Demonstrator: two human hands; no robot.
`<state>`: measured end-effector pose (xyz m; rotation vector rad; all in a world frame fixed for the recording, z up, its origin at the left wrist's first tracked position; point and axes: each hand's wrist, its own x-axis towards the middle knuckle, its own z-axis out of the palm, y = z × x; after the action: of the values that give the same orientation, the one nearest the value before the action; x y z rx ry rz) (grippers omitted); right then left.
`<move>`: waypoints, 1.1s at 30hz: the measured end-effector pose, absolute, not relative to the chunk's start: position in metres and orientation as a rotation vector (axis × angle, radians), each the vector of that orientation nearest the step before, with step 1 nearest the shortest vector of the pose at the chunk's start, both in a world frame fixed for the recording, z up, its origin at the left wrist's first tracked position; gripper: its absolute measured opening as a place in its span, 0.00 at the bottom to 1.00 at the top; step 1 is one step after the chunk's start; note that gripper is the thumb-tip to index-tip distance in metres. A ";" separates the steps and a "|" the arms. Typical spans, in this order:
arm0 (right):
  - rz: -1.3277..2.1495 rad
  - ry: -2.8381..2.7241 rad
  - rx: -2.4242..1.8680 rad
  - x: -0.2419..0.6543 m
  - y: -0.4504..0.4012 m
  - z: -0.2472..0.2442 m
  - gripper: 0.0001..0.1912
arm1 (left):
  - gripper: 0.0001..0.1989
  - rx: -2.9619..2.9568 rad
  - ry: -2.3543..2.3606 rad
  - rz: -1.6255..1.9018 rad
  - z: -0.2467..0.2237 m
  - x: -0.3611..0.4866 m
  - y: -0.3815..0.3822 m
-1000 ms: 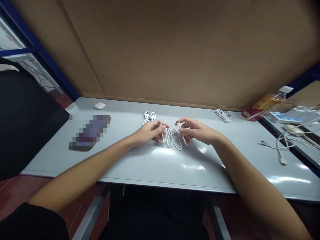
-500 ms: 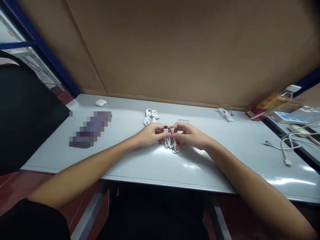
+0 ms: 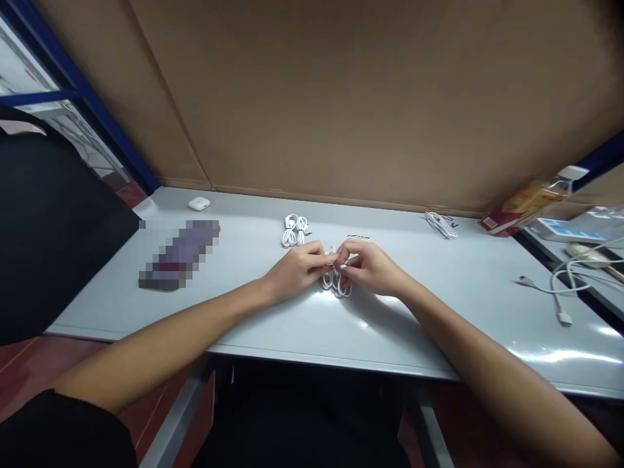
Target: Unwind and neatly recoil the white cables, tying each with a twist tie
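A white USB cable (image 3: 342, 288), coiled into loops, is between my two hands just above the grey desk. My left hand (image 3: 303, 265) is closed, its thumb and index finger pinched at the top of the coil. From the other side my right hand (image 3: 366, 265) pinches at the same spot, with its lower fingers behind the loops. The fingers cover the cable's plugs. Just beyond my left hand lie two tied white cable bundles (image 3: 295, 230). Thin black twist ties (image 3: 358, 236) rest on the desk behind my right hand.
Another white cable coil (image 3: 441, 224) lies at the back right, near a tilted drink bottle (image 3: 529, 203). Loose white cables (image 3: 560, 286) trail over the right edge. To the left are a white earbud case (image 3: 199, 204), a blurred-out item (image 3: 182, 255) and a black chair (image 3: 53, 234).
My left fingers have shifted from holding the plug end to pinching across the top of the coil, hiding the plugs. My right fingers have curled in closer to them.
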<state>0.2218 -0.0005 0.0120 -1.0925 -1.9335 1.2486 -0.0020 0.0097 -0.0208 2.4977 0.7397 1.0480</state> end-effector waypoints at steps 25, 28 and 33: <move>1.349 -1.761 -1.390 0.355 0.039 0.065 0.12 | 0.23 1.125 1.088 1.039 0.050 -0.079 0.064; 1.345 -1.738 -1.388 0.360 0.039 0.064 0.12 | 0.22 1.170 1.100 0.902 0.050 -0.080 0.063; 1.356 -1.738 -1.387 0.361 0.038 0.065 0.15 | 0.10 1.293 1.077 0.742 0.047 -0.079 0.061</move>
<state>0.3615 0.0383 0.0646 -1.3868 -1.7377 1.3559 -0.0793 0.0611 0.0471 1.2934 1.0774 0.7425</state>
